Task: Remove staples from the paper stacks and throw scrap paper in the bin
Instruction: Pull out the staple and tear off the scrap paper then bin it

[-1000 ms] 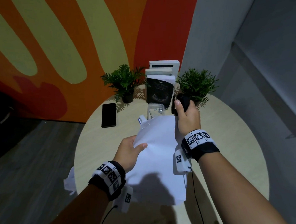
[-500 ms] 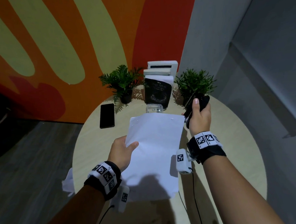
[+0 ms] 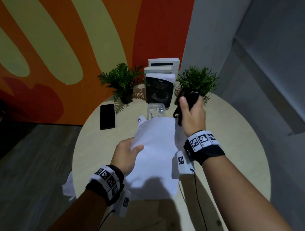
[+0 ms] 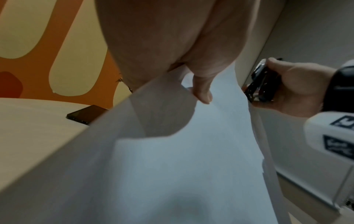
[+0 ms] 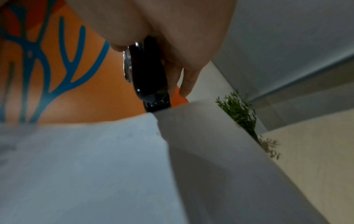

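A white paper stack (image 3: 155, 150) is held above the round table (image 3: 229, 146), tilted away from me. My left hand (image 3: 127, 153) pinches its left edge, thumb on top (image 4: 203, 94). My right hand (image 3: 192, 116) grips a black staple remover (image 3: 184, 103) at the stack's far right corner; its metal tip (image 4: 252, 94) sits at the paper's edge. In the right wrist view the staple remover (image 5: 151, 84) points down at the paper stack (image 5: 95, 159).
A black phone (image 3: 107, 116) lies at the table's left. Two potted plants (image 3: 123, 85) (image 3: 197, 81), a dark bag (image 3: 159, 92), white boxes (image 3: 163, 65) and a clear plastic box (image 3: 156, 111) stand at the back. Crumpled white paper (image 3: 68, 185) hangs at the near left edge.
The paper stack has tilted and swung so its far right corner meets the staple remover. My right hand came back left toward that corner after drawing away.
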A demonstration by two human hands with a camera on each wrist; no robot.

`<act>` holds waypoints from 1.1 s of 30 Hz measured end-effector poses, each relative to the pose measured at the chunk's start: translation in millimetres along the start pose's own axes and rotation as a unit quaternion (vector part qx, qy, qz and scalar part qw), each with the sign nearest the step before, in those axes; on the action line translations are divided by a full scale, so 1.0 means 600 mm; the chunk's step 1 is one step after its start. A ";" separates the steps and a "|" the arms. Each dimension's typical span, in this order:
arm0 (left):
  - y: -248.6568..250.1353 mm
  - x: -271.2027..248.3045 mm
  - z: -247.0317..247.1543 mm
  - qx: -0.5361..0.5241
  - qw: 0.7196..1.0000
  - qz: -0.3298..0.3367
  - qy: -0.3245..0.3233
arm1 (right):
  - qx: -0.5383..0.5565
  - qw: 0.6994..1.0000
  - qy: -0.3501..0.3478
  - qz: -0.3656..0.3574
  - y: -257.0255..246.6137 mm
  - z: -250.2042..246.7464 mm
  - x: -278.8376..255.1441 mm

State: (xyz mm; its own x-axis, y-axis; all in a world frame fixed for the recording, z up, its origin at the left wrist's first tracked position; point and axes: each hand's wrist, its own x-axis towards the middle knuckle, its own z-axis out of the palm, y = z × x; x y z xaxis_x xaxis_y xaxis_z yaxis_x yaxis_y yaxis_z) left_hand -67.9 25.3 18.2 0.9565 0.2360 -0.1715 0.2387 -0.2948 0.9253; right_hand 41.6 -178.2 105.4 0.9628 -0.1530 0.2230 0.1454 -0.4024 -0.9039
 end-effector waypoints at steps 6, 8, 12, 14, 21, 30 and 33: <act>0.024 -0.007 0.006 -0.071 0.997 0.005 -0.006 | -0.034 0.999 -0.028 0.005 -0.008 0.030 0.002; 0.027 -0.009 0.006 -0.080 0.997 -0.003 -0.011 | -0.023 1.000 -0.014 0.010 -0.010 0.034 0.003; 0.029 -0.008 0.004 -0.073 0.997 -0.011 0.003 | 0.025 0.999 -0.020 0.026 -0.008 0.034 0.003; 0.027 -0.004 0.000 -0.062 0.998 -0.015 0.016 | 0.088 0.994 0.015 0.057 -0.009 0.029 0.009; 0.033 -0.005 -0.005 -0.053 0.998 -0.020 0.029 | 0.255 0.954 0.080 0.136 -0.013 0.008 0.034; 0.037 -0.010 -0.018 -0.028 0.998 -0.020 0.049 | 0.200 0.970 0.092 0.101 0.015 -0.021 0.024; 0.043 -0.014 -0.025 -0.030 0.998 -0.015 0.055 | 0.210 0.969 0.079 0.106 0.013 -0.032 0.015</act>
State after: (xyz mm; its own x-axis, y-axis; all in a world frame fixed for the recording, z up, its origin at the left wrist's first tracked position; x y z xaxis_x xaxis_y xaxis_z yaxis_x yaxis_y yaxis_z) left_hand -72.1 29.6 48.2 0.9239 0.3457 -0.1640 0.2531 -0.2308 0.9395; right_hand 47.1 -199.9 107.6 0.9391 -0.3413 0.0397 0.0608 0.0512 -0.9968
